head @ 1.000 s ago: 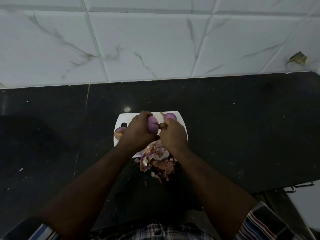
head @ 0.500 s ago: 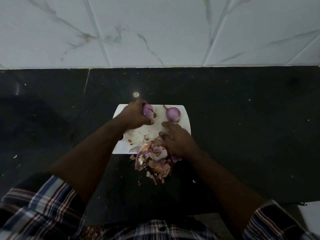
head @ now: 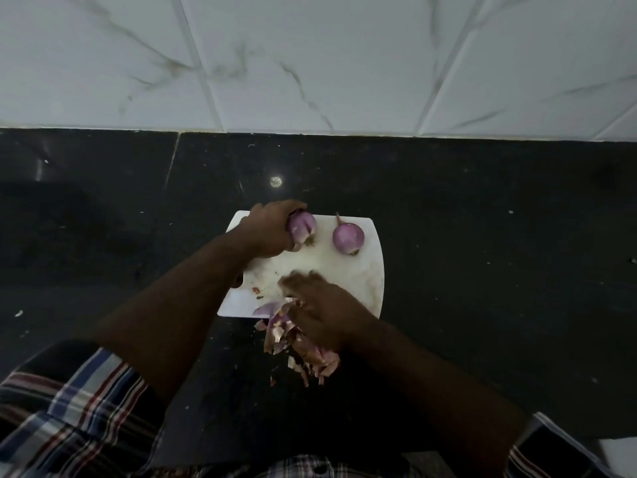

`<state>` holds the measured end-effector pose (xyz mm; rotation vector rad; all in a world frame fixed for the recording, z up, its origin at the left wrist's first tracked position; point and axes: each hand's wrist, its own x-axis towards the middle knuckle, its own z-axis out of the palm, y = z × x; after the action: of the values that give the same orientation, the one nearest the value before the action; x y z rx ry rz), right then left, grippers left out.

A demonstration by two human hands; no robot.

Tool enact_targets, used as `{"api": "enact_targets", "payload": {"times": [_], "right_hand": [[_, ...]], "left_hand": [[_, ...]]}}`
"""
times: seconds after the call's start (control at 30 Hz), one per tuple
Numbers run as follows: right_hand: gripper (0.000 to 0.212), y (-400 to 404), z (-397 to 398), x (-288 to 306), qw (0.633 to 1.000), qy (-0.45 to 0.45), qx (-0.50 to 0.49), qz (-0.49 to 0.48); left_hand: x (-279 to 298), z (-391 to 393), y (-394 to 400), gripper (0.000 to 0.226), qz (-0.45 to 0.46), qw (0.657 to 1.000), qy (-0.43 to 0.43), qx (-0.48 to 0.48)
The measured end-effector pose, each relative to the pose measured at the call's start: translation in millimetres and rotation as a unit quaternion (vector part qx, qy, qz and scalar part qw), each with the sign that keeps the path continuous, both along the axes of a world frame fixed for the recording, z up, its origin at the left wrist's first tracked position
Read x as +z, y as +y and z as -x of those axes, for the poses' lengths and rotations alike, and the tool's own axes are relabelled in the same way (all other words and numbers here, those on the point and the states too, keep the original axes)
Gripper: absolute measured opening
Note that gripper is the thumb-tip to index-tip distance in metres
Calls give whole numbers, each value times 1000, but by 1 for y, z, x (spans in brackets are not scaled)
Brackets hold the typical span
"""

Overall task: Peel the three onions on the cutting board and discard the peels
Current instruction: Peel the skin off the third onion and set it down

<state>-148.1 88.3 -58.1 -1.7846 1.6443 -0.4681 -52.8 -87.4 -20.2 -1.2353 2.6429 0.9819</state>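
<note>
A white cutting board [head: 365, 281] lies on the black counter. My left hand [head: 269, 231] grips a peeled purple onion [head: 303, 227] at the board's far left. A second peeled onion [head: 348, 237] rests alone at the far right of the board. A third onion is not visible; my left arm covers the board's left side. My right hand [head: 322, 307] lies blurred over the board's near edge, fingers spread on a heap of onion peels [head: 296, 343] that spills onto the counter.
The black counter [head: 482, 253] stretches wide on both sides of the board. White marble tiles [head: 310, 63] form the wall behind. Small peel scraps dot the board and counter near the heap. A white object [head: 617, 450] shows at the bottom right corner.
My left hand carried the onion to the board's far left edge. My right hand let go of the onion and dropped down onto the peel heap. The camera tilted downward.
</note>
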Motion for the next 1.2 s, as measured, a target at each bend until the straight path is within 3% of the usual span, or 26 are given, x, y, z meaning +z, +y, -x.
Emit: {"api": "enact_targets", "payload": {"times": [0.1, 0.23, 0.37, 0.5, 0.6, 0.7, 0.77, 0.8, 0.9, 0.93, 1.0, 1.1, 1.2], "right_hand": [[39, 4, 3, 10, 992, -88, -71, 58], [28, -20, 34, 13, 956, -18, -234, 175], [39, -37, 40, 15, 946, -34, -248, 208], [18, -40, 33, 17, 910, -65, -281, 299], [12, -38, 26, 22, 888, -99, -314, 321], [8, -39, 18, 32, 886, -116, -354, 277], [11, -42, 12, 35, 881, -148, -405, 194], [13, -43, 9, 38, 862, -203, -444, 139], [18, -42, 3, 52, 757, -413, -507, -1], [19, -39, 2, 54, 749, -439, -497, -11], [22, -31, 3, 55, 792, -415, -446, 28], [29, -20, 5, 47, 895, -233, -347, 158], [22, -16, 8, 43, 915, -66, -281, 281]], "left_hand": [[0, -1, -2, 76, -1, 1000, 2, -8], [4, -3, -1, 74, -62, 998, 26, -2], [18, -12, 8, 64, -179, 979, 98, 9], [25, -31, 17, 42, -296, 943, 147, 49], [22, -37, 27, 42, -336, 916, 198, 93], [17, -38, 41, 48, -325, 903, 246, 139], [15, -37, 50, 51, -290, 904, 268, 162], [15, -36, 54, 52, -269, 908, 274, 169], [14, -39, 61, 55, -224, 919, 275, 172], [15, -41, 62, 55, -215, 922, 272, 172], [17, -44, 62, 56, -200, 927, 265, 174], [24, -46, 63, 54, -214, 924, 259, 183], [30, -50, 66, 50, -227, 926, 239, 182]]}}
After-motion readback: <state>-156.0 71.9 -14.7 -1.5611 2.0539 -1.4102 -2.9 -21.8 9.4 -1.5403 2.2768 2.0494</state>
